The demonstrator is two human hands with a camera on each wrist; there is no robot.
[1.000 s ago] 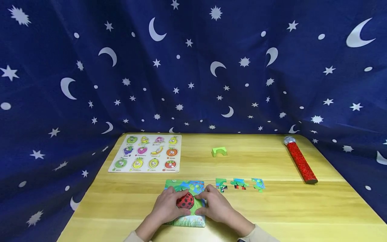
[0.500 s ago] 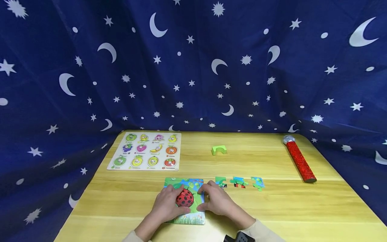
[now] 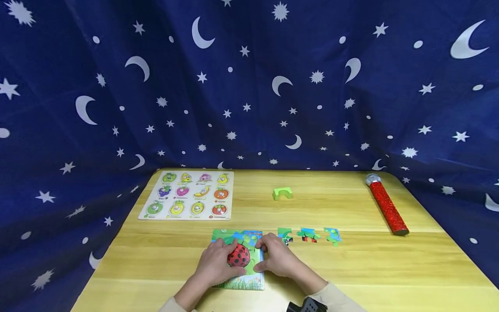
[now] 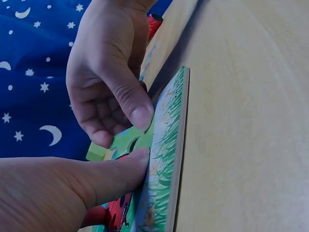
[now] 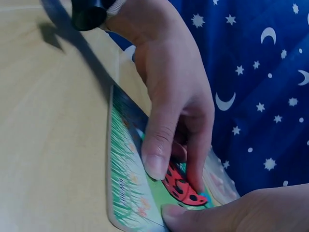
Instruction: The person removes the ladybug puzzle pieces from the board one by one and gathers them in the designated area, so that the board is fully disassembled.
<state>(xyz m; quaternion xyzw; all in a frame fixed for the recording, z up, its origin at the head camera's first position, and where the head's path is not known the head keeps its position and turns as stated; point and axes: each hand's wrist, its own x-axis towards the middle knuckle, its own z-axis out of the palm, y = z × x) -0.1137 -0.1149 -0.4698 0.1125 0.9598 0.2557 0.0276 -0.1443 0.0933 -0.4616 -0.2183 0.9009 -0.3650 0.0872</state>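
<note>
A picture puzzle in a flat board (image 3: 246, 284) lies on the table, showing a red ladybug with black spots (image 3: 239, 256) on green leaves. My left hand (image 3: 216, 264) rests on its left half, index finger and thumb spread around the ladybug. At the board's right edge, my right hand (image 3: 281, 259) touches the puzzle with thumb and index fingertips held apart. In the left wrist view both thumbs press near the grass-printed strip (image 4: 166, 145). The right wrist view has the left thumb and index finger straddling the ladybug (image 5: 181, 186).
Three loose puzzle pieces lie in a row right of the board: a left one (image 3: 284, 234), a middle one (image 3: 308, 234) and a right one (image 3: 333, 236). Behind are a fruit peg puzzle (image 3: 187, 195), a green arch block (image 3: 282, 193) and a red glittery microphone (image 3: 387, 208).
My right hand has drawn back slightly to the right, uncovering more of the ladybug's right side. The left hand stays in place. The head view has shifted a little.
</note>
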